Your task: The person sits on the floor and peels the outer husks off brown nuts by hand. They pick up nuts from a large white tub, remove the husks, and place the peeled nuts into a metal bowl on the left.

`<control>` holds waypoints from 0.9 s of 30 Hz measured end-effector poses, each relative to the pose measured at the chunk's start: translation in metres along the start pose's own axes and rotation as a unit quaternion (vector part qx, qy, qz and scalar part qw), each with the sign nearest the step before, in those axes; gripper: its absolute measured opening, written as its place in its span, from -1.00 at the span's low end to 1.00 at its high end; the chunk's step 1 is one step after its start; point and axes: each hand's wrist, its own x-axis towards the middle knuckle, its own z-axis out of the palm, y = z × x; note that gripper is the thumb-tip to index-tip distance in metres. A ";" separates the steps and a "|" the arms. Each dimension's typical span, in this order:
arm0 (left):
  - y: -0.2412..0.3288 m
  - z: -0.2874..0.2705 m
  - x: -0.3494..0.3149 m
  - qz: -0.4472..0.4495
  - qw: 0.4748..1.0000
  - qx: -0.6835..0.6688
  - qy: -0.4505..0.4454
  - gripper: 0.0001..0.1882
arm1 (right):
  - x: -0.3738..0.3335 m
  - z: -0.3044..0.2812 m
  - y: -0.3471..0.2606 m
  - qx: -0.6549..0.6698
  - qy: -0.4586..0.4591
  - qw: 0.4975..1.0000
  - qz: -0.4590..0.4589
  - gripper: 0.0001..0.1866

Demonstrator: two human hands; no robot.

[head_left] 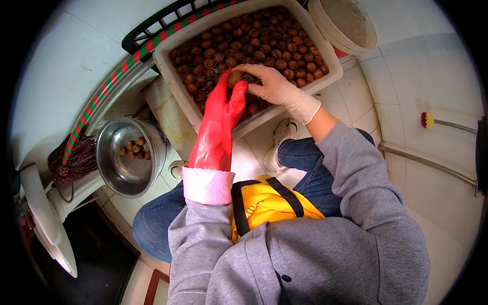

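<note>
My left hand, in a long red rubber glove with a pink cuff, pinches a brown walnut between thumb and fingers. My right hand wears a thin whitish glove. Its bent fingers close on a dark, glinting, mesh-like scouring pad beside that walnut, though they partly cover it. Both hands are over the near part of a white rectangular tub. Many walnuts lie in brownish water inside the tub.
At left stands a metal basin with several walnuts in it. A red-and-green striped hose curves past the tub. Dark coiled rope lies behind the basin. A white bucket stands at far right of the tub; a metal bar runs along the right wall.
</note>
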 end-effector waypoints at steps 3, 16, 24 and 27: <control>0.006 -0.001 -0.001 0.005 1.000 -0.019 0.004 -0.37 | 0.002 -0.002 0.001 0.157 -0.060 0.982 0.089 -0.59; -0.050 -0.002 0.002 0.004 0.978 -0.201 0.055 -0.55 | 0.003 0.004 0.014 -0.163 -0.052 0.982 0.083 -0.58; -0.087 0.009 -0.002 -0.149 0.981 -0.093 0.084 -0.53 | -0.016 0.025 0.056 -0.261 -0.047 0.947 0.182 -0.45; -0.079 0.015 -0.002 -0.146 0.984 0.075 0.072 -0.46 | -0.001 0.019 0.019 -0.083 0.018 0.987 0.138 -0.50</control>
